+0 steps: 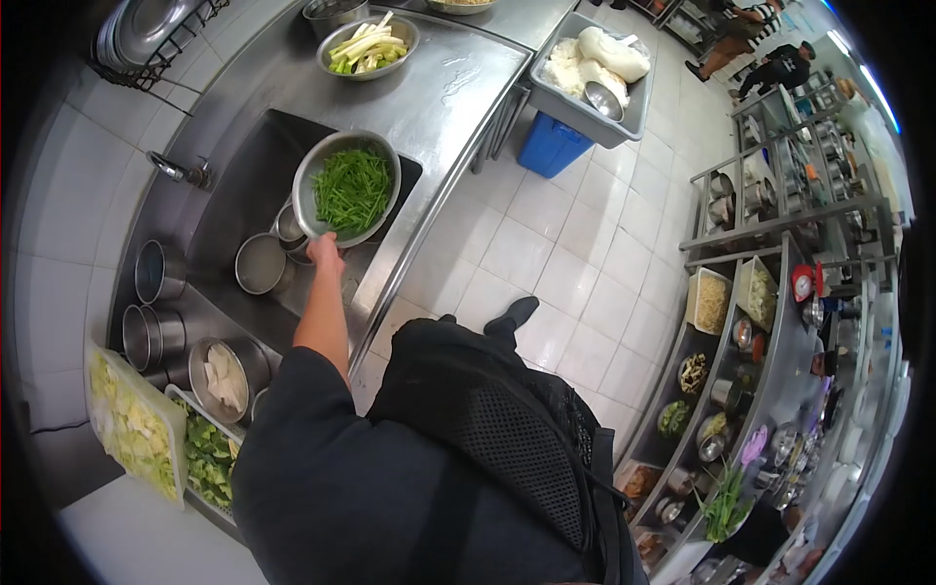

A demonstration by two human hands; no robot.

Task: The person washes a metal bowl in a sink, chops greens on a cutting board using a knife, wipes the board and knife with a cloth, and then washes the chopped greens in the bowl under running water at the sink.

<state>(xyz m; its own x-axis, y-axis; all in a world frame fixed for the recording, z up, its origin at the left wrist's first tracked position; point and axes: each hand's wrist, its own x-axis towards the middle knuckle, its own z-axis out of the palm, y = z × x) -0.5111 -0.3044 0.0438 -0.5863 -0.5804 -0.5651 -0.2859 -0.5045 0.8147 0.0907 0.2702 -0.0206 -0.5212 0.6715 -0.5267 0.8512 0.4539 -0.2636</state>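
Observation:
My left hand (326, 252) is closed on the near rim of a metal bowl (304, 185) full of cut green vegetable pieces (351, 185). The bowl is over the right part of the sink (239, 175); whether it rests on anything cannot be made out. Just below and to the left of it, a metal pot (261, 263) holding cloudy liquid is in the sink, with another metal container (289, 224) partly hidden by the bowl. A faucet (180, 171) stands at the sink's back edge. My right hand is out of view.
Another bowl (368, 47) of pale and green stalks sits on the steel counter (448, 83). Left of the sink are metal pots (151, 336) and trays of leafy vegetables (136, 424). A grey tub (592, 78) stands beyond the counter. Shelving (790, 244) lines the right; people (775, 68) stand farther back.

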